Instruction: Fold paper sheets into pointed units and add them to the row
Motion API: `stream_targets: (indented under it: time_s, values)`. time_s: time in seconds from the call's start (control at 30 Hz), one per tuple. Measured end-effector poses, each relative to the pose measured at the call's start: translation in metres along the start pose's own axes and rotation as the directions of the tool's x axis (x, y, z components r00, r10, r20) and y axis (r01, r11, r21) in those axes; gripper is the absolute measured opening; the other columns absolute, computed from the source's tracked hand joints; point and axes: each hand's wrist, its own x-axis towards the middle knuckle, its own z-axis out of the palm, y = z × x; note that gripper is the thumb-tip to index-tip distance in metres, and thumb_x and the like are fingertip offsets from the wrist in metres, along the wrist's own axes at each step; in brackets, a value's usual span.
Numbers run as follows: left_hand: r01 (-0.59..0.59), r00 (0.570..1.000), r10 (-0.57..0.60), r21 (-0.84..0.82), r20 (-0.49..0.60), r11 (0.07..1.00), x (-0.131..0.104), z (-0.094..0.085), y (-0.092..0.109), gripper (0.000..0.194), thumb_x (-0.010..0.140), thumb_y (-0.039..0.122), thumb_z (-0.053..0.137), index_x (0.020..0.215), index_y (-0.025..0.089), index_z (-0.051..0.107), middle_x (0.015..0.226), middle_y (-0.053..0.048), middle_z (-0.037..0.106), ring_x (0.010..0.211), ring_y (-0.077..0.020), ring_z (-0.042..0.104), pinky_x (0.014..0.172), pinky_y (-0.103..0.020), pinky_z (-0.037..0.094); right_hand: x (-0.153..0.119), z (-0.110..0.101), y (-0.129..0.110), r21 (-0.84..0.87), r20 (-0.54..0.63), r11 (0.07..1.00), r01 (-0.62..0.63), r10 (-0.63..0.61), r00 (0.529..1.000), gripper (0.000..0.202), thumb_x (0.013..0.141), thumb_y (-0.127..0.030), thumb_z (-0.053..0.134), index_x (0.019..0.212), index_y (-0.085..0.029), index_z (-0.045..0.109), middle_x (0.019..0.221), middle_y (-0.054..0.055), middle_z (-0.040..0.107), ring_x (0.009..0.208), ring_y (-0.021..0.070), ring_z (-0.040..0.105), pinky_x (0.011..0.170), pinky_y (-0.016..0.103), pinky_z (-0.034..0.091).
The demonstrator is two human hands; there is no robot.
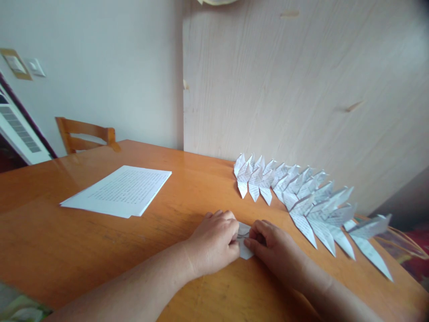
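A small folded piece of printed paper (246, 251) lies on the wooden table between my hands. My left hand (216, 241) is closed over its left side, with the fingers curled down and the fingertips mostly hidden. On the right side, my right hand (270, 239) pinches the paper's edge between thumb and fingers. Several folded paper pieces (304, 185) with upright pointed tips stand in rows to the right and beyond my hands. A stack of printed sheets (122, 190) lies flat to the left.
The orange-brown table (117, 241) reaches back to a pale wood panel (284, 89). A wooden chair (87, 132) stands behind its far left edge. Something with yellow loops (407, 241) is beyond the right edge.
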Motion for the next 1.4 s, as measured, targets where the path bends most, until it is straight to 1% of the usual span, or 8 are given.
stream_targets:
  time_s: [0.17, 0.4, 0.5, 0.73, 0.83, 0.97, 1.2, 1.4]
  values:
    - [-0.02, 1.0, 0.02, -0.051, 0.008, 0.999, -0.002, -0.004, 0.001, 0.017, 0.079, 0.013, 0.056, 0.091, 0.025, 0.061, 0.097, 0.0, 0.061, 0.095, -0.0206, 0.055, 0.079, -0.034, 0.039, 0.001, 0.002, 0.002, -0.002, -0.014, 1.0, 0.014, -0.014, 1.0, 0.014, 0.087, -0.021, 0.062, 0.075, -0.021, 0.055, 0.077, 0.002, 0.061, 0.07, 0.0167, 0.054, 0.061, 0.028, 0.035]
    - [-0.036, 0.999, 0.038, -0.058, 0.032, 0.998, -0.003, -0.004, -0.001, 0.022, 0.084, 0.016, 0.054, 0.094, 0.029, 0.067, 0.103, 0.0, 0.062, 0.101, -0.0225, 0.056, 0.083, -0.038, 0.037, -0.001, -0.001, 0.011, -0.149, -0.062, 0.988, -0.026, 0.017, 0.998, 0.027, 0.088, -0.043, 0.066, 0.076, -0.023, 0.053, 0.074, 0.002, 0.061, 0.069, 0.0188, 0.054, 0.058, 0.029, 0.031]
    - [-0.048, 0.998, 0.05, -0.067, 0.029, 0.997, -0.003, -0.003, -0.003, 0.024, 0.085, 0.015, 0.054, 0.095, 0.03, 0.068, 0.104, 0.0, 0.063, 0.102, -0.0223, 0.056, 0.084, -0.039, 0.036, -0.004, -0.004, 0.014, -0.197, -0.056, 0.979, -0.054, 0.044, 0.997, 0.03, 0.087, -0.048, 0.066, 0.076, -0.023, 0.052, 0.074, 0.002, 0.061, 0.069, 0.0194, 0.054, 0.058, 0.03, 0.03]
    - [-0.038, 0.998, 0.041, -0.075, 0.04, 0.996, -0.002, -0.003, -0.003, 0.023, 0.087, 0.018, 0.054, 0.095, 0.032, 0.07, 0.106, 0.001, 0.064, 0.104, -0.0228, 0.056, 0.087, -0.041, 0.035, -0.005, -0.014, 0.022, -0.238, -0.021, 0.963, -0.13, 0.128, 0.992, 0.029, 0.084, -0.047, 0.067, 0.077, -0.023, 0.051, 0.077, 0.002, 0.062, 0.068, 0.0183, 0.054, 0.057, 0.029, 0.03]
    - [-0.034, 0.998, 0.038, -0.073, 0.05, 0.997, -0.002, -0.004, -0.003, 0.023, 0.087, 0.017, 0.054, 0.095, 0.032, 0.07, 0.106, 0.001, 0.064, 0.104, -0.023, 0.056, 0.086, -0.041, 0.035, -0.005, -0.017, 0.024, -0.226, 0.0, 0.961, -0.161, 0.166, 0.986, 0.03, 0.083, -0.047, 0.066, 0.076, -0.023, 0.051, 0.075, 0.002, 0.062, 0.065, 0.0172, 0.052, 0.055, 0.029, 0.029]
    - [-0.036, 0.998, 0.041, -0.081, 0.058, 0.996, -0.002, -0.005, -0.003, 0.023, 0.087, 0.016, 0.054, 0.095, 0.031, 0.07, 0.106, 0.001, 0.064, 0.104, -0.0229, 0.056, 0.086, -0.04, 0.035, -0.006, -0.022, 0.029, -0.185, 0.029, 0.967, -0.178, 0.186, 0.982, 0.027, 0.082, -0.044, 0.066, 0.075, -0.023, 0.051, 0.071, 0.001, 0.062, 0.063, 0.0164, 0.051, 0.054, 0.028, 0.03]
    - [-0.025, 0.998, 0.03, -0.086, 0.061, 0.996, -0.002, -0.005, -0.004, 0.024, 0.087, 0.016, 0.053, 0.095, 0.032, 0.07, 0.105, 0.002, 0.063, 0.105, -0.0222, 0.056, 0.087, -0.041, 0.034, -0.009, -0.03, 0.034, -0.172, 0.036, 0.957, -0.233, 0.243, 0.969, 0.025, 0.081, -0.042, 0.066, 0.074, -0.023, 0.051, 0.07, 0.0, 0.061, 0.063, 0.0161, 0.051, 0.052, 0.027, 0.029]
    - [-0.023, 0.998, 0.029, -0.091, 0.059, 0.996, -0.001, -0.005, -0.005, 0.025, 0.085, 0.014, 0.053, 0.093, 0.031, 0.07, 0.106, 0.003, 0.064, 0.105, -0.0212, 0.057, 0.087, -0.04, 0.034, -0.009, -0.037, 0.041, -0.141, 0.06, 0.954, -0.263, 0.274, 0.96, 0.019, 0.078, -0.034, 0.065, 0.074, -0.022, 0.051, 0.07, 0.0, 0.061, 0.063, 0.0157, 0.051, 0.053, 0.027, 0.03]
